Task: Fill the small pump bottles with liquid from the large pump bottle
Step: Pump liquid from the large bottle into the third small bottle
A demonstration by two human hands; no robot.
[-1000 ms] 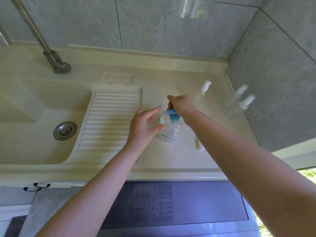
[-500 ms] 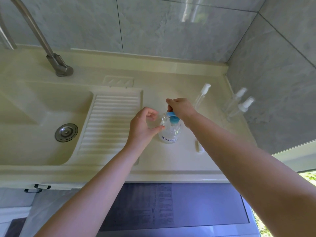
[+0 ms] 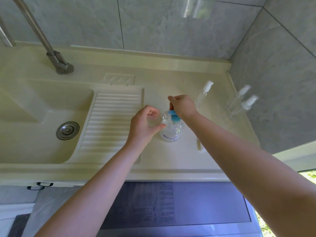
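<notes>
The large bottle point(image 3: 171, 130) stands upright on the counter point(image 3: 171, 161), just right of the ribbed drainboard point(image 3: 111, 120). Its blue pump head point(image 3: 174, 117) is pinched from above by the right hand point(image 3: 183, 106), fingers curled round the top. The left hand point(image 3: 145, 124) is curled at the bottle's left shoulder, thumb and fingers drawn together round something clear held under the spout; whether that is an opened small bottle cannot be told.

The step in hand is judged to be pumping, or readying the pump, for a first fill. Three small bottles are seen capped and seemingly empty: one point(image 3: 203, 94) just behind the right hand, two more point(image 3: 239, 96) point(image 3: 244, 106) near the right wall point(image 3: 273, 65). The next move likely calls for the spout to be kept over a narrow neck while the head is pressed straight down, so the bottle is not tipped.

Open counter lies in front of the bottle up to the front edge. Room to the right is bounded by the wall and the small bottles; to the left the sink point(image 3: 34, 117) drops away beyond the drainboard.
</notes>
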